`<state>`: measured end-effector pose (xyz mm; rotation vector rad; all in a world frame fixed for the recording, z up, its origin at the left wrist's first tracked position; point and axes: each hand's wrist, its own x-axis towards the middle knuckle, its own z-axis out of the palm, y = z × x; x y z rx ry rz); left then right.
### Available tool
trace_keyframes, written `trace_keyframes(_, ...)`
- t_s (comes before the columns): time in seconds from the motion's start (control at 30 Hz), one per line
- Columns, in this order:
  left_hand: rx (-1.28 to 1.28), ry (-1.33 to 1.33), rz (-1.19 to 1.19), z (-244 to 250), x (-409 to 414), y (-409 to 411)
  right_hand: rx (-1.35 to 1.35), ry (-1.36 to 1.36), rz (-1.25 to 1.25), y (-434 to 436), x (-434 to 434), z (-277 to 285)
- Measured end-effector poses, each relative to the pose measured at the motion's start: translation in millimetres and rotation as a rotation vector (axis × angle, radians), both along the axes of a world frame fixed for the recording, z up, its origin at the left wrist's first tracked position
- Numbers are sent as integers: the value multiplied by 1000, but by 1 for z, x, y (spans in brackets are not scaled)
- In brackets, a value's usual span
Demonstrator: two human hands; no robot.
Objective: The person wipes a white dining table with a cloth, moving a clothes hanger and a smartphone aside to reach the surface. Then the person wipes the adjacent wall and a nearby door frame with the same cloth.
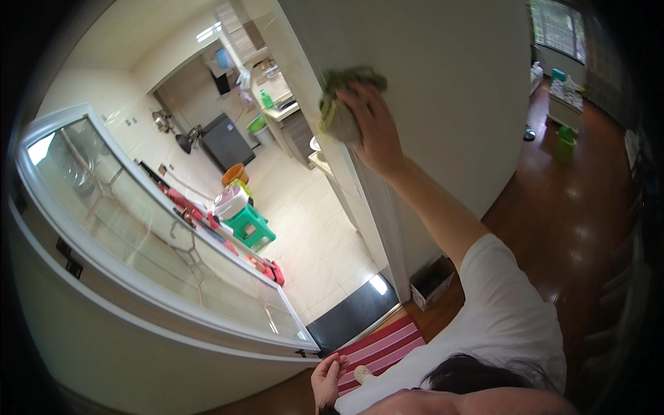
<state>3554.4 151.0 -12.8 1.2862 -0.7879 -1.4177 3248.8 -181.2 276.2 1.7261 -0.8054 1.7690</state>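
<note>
My right hand (374, 129) is raised with the arm stretched out, gripping a bunched green, yellow and whitish cloth (341, 120). The cloth lies against the edge of a doorway, where the door frame (381, 223) meets a pale wall (441, 93). Motion blurs both hand and cloth a little. Low in the picture, my left hand (328, 378) hangs with loosely bent fingers and nothing in it. Beneath that hand is a red and pink striped mat (384, 345), with part of a light slipper (362, 372) on it.
To the left stands a white-framed glass door (171, 233). Past the black threshold (355, 314) are a green plastic stool (251, 225) bearing a rice cooker (230, 201), and an orange basin (235, 174). An open box (431, 284) sits at the wall's foot. Wooden floor (544, 233) extends right.
</note>
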Motion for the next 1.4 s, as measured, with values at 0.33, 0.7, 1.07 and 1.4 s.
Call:
trace_keyframes(0.33, -49, -36, -278, 13, 89, -106, 131, -84, -269, 1, 21, -89)
trace_keyframes(0.7, -17, -78, -286, 16, 140, -155, -104, 19, -377, -14, 22, 80)
trace_keyframes(1.07, 59, -95, -395, 10, 85, -137, 27, 90, -380, -7, 39, 8)
trace_keyframes(1.4, -40, -117, -413, 22, 76, -139, 243, 310, -382, 20, 13, -44)
